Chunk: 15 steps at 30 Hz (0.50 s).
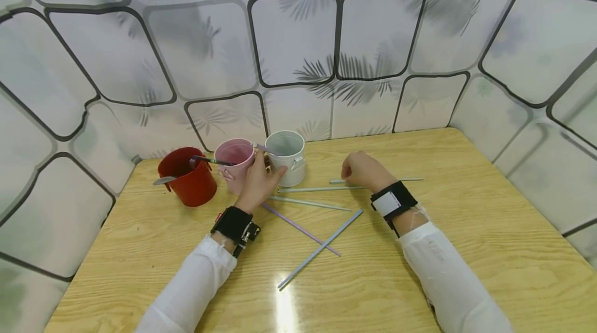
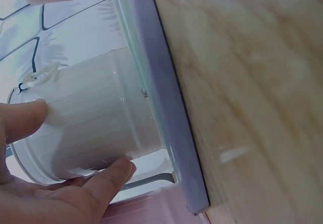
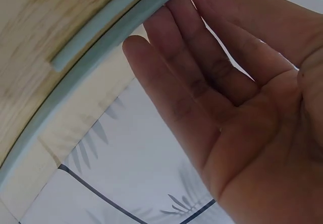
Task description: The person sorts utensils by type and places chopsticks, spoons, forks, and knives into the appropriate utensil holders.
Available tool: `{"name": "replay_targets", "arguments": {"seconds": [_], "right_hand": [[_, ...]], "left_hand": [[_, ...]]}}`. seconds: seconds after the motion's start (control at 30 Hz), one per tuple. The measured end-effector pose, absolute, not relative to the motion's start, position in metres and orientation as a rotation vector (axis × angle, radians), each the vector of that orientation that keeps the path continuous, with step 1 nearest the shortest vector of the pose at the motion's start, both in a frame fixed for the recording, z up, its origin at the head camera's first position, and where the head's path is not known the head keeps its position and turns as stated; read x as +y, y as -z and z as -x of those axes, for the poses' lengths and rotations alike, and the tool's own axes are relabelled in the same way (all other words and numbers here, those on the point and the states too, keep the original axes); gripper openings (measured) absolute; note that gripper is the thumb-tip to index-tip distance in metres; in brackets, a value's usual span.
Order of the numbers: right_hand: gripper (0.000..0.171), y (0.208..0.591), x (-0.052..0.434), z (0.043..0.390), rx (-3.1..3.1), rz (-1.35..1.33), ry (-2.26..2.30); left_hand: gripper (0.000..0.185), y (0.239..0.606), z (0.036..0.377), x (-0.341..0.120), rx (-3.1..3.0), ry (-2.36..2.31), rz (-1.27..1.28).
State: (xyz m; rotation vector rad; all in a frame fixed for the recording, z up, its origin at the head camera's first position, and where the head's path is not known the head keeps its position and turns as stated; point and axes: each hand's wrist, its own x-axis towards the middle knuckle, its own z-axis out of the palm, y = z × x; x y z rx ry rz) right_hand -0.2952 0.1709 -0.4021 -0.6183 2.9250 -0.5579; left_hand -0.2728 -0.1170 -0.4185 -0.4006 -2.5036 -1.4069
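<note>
In the head view my left hand (image 1: pixel 260 180) is at the white bucket (image 1: pixel 295 173), on its left side, beside the pink bucket (image 1: pixel 239 176). The left wrist view shows thumb and fingers spread round the wall of the upright white bucket (image 2: pixel 96 118). A short purple-grey handle-like piece (image 1: pixel 267 149) lies across the rims above that hand. My right hand (image 1: pixel 366 171) bends down over two pale green sticks on the table. Its fingertips hold the far green stick (image 3: pixel 101 52); a second green stick (image 3: pixel 91 32) lies alongside.
A red bucket (image 1: pixel 198 188) stands at the left with a spoon handle (image 1: pixel 164 181) over its rim. A dark brush-like stick (image 1: pixel 212 160) spans the red and pink buckets. Another green stick (image 1: pixel 312 203), a purple stick (image 1: pixel 298 228) and crossing blue-grey sticks (image 1: pixel 322 248) lie in front.
</note>
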Motion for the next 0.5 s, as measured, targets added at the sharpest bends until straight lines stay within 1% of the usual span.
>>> {"name": "replay_targets", "arguments": {"seconds": [0.37, 0.5], "right_hand": [[0.013, 0.4065, 0.1696, 0.2961, 2.965, 0.643, 0.487], [0.018, 0.41, 0.1711, 0.2983, 2.973, 0.661, 0.491]], "left_hand": [[0.064, 0.4201, 0.2758, -0.1168, -2.508, 1.446, 0.387], [0.065, 0.42, 0.2754, -0.1173, -2.509, 1.442, 0.396]]}}
